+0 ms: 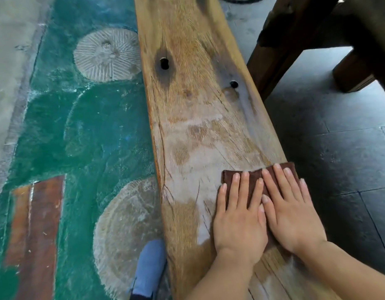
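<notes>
Left hand: there it is, the left hand (239, 217), at 5 o'clock in the view. It lies palm down on the cloth with its fingers straight and a little spread, pressing flat and curled round nothing.
Right hand: the right hand (293, 213) sits on the 3 o'clock side of the left one, also flat, with its fingers stretched out over the cloth. The two hands touch along their inner edges.
Cloth: the dark brown cloth (254, 176) lies on the table hard against its right edge. Both hands cover most of it, and only its far strip shows at 12 o'clock beyond the fingertips.
Table: a long, weathered wooden table (198, 105) runs from 6 o'clock up to 12. A pale greyish patch spreads over it at 11 o'clock from the cloth.
Holes: a larger hole (164, 63) sits in a dark stain, and a smaller hole (233, 84) lies at its 4 o'clock, near the right edge.
Floor, 9 o'clock side: the green floor (89, 126) carries one grooved stone disc (108, 54) at 10 o'clock and a second disc (126, 230) at 7 o'clock.
Shoe: a blue shoe (149, 269) stands at 7 o'clock, just beside the table's left edge.
Board: a red-brown board (35, 234) lies on the green floor at 8 o'clock.
Floor, 3 o'clock side: dark grey tiles (339, 148).
Furniture: dark wooden furniture (280, 40) stands at 1 o'clock.
</notes>
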`<state>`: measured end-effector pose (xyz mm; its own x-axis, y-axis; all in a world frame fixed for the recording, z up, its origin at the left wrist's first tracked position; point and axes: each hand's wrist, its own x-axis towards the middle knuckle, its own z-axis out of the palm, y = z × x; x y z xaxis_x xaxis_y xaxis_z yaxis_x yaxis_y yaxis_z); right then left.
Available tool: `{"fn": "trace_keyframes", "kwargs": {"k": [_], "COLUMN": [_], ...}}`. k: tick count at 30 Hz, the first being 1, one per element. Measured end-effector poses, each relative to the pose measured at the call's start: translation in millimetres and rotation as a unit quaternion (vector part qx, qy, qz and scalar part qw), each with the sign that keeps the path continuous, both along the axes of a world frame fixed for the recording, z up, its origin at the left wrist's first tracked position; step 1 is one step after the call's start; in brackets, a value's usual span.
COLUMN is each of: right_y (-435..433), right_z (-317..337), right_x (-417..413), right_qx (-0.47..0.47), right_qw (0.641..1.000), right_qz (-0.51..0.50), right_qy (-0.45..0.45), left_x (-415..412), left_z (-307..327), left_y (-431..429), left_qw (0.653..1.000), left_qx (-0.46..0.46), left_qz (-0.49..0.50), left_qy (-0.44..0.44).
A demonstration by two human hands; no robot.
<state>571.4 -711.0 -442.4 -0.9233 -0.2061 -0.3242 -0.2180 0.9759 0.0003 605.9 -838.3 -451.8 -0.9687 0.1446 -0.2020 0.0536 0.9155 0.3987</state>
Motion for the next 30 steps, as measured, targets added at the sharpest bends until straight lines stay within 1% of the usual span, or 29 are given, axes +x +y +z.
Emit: {"fn": "trace_keyframes", "kwargs": {"k": [6,13,19,24,30], "right_y": [-35.4,-82.5,-111.6,-124.0,-128.0], "right_z": [-4.6,-10.6,-14.7,-13.5,-11.0], "right_x": [-82.5,-181.5,-247.7,-279.1,-280.5], "right_qx": [0.003,-0.026,-0.043,-0.054,-0.062], "right_qw": [1.000,0.998,0.996,0.995,0.995], "right_qz": [-0.001,-0.015,-0.026,-0.024,-0.031], "right_qy": [0.024,0.061,0.071,0.075,0.066], "left_x": [-83.4,-186.9,-252.4,-282.9,-284.1], "left_z": [-1.4,-7.7,-12.1,-10.7,-7.2], "left_y": [-37.9,-87.3,-111.2,-120.6,-123.8], "left_qw": [1.000,0.998,0.997,0.997,0.998], "left_qx": [-0.002,-0.029,-0.036,-0.038,-0.038], "left_qz": [0.002,0.003,0.021,0.029,0.025], "left_qy": [0.022,0.061,0.072,0.063,0.048]}}
